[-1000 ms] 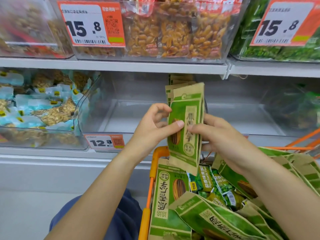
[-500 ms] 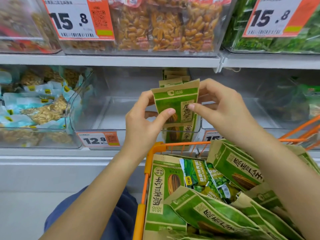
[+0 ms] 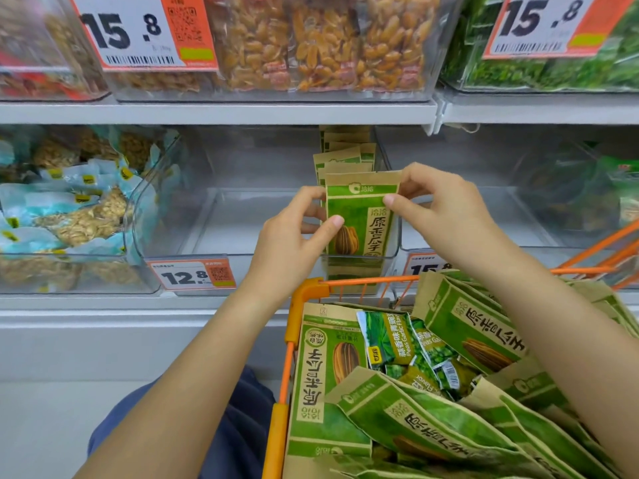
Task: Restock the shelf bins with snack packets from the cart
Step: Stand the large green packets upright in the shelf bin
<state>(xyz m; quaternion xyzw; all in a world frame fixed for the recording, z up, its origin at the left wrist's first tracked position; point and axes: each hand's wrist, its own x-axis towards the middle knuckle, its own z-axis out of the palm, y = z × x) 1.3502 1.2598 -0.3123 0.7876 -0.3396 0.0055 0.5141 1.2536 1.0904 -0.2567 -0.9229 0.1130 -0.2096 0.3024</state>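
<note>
A green and brown sunflower-seed packet [image 3: 359, 216] stands upright at the front right of a clear shelf bin [image 3: 221, 233]. My left hand [image 3: 294, 243] pinches its left edge, thumb on the front. At its upper right corner my right hand [image 3: 439, 212] pinches it too. Several matching packets [image 3: 342, 155] stand in a row behind it inside the bin. Below, the orange cart [image 3: 294, 326] holds many more seed packets [image 3: 466, 326] and small green pea packets [image 3: 390, 337].
To the left a bin of pale blue nut packets [image 3: 69, 216] is full. The upper shelf [image 3: 221, 112] carries bins of orange snacks [image 3: 311, 43] and green snacks [image 3: 539, 70]. Price tags [image 3: 192, 274] hang on the bin fronts. My blue-clad knee [image 3: 235, 437] is left of the cart.
Both hands lifted the packets from over the cart, turned them upright and lowered them into the bin's front right corner. The view moved closer to the shelf.
</note>
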